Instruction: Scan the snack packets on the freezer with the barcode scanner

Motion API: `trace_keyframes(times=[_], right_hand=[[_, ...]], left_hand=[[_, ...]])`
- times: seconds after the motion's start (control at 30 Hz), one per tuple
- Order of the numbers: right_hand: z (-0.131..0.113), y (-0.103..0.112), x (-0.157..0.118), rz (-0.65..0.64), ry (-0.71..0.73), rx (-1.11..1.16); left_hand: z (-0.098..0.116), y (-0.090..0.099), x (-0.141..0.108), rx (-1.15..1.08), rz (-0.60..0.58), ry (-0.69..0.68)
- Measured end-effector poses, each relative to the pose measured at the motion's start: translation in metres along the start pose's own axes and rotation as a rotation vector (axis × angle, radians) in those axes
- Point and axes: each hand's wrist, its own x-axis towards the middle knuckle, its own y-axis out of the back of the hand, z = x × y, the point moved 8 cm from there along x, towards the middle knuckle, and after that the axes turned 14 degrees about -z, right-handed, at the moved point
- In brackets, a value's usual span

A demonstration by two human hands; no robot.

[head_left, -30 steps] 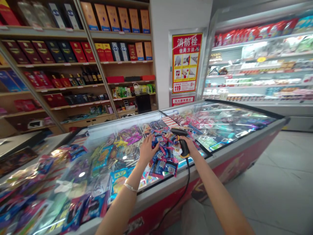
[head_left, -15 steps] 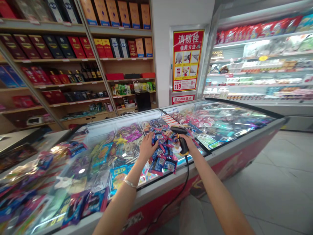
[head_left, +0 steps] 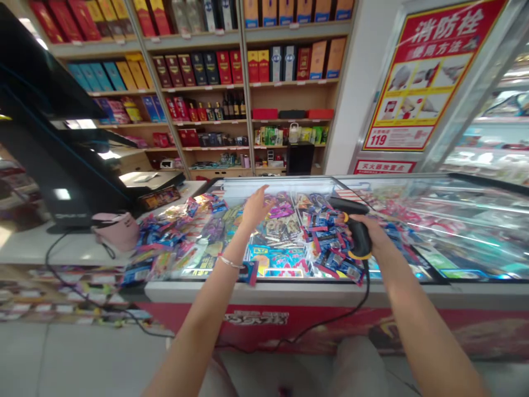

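My right hand [head_left: 372,234] grips a black and yellow barcode scanner [head_left: 359,234], its cord hanging down over the freezer's front. Beside and under the scanner lies a heap of small blue and pink snack packets [head_left: 328,242] on the glass top. My left hand [head_left: 257,207] is raised over the glass to the left of that heap, fingers stretched out and holding nothing. One loose blue and pink packet [head_left: 248,272] lies at the front edge, partly behind my left forearm. Another pile of similar packets [head_left: 165,237] covers the freezer's left end.
Under my hands stands a chest freezer [head_left: 190,289] with packaged goods showing through its glass. At left are a dark checkout terminal [head_left: 53,138] and a pink pouch [head_left: 115,231] on a counter. Shelves of boxes [head_left: 202,69] line the back wall; a red sign [head_left: 430,82] hangs right.
My view has turned left, bringing the terminal and pouch into sight. The left hand has come off the packet heap and moved left, fingers extended. The right hand still holds the scanner.
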Motion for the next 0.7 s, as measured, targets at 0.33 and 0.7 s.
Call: trace_keyframes(times=[0.33, 0.7], right_hand=[[0.033, -0.163, 0.077, -0.308, -0.065, 0.107], [0.109, -0.219, 0.1, -0.495, -0.193, 0.078]], left_hand=[[-0.19, 0.115, -0.071, 0.388, 0.202, 0.573], [-0.272, 0.077, -0.087, 0.386, -0.095, 0.906]])
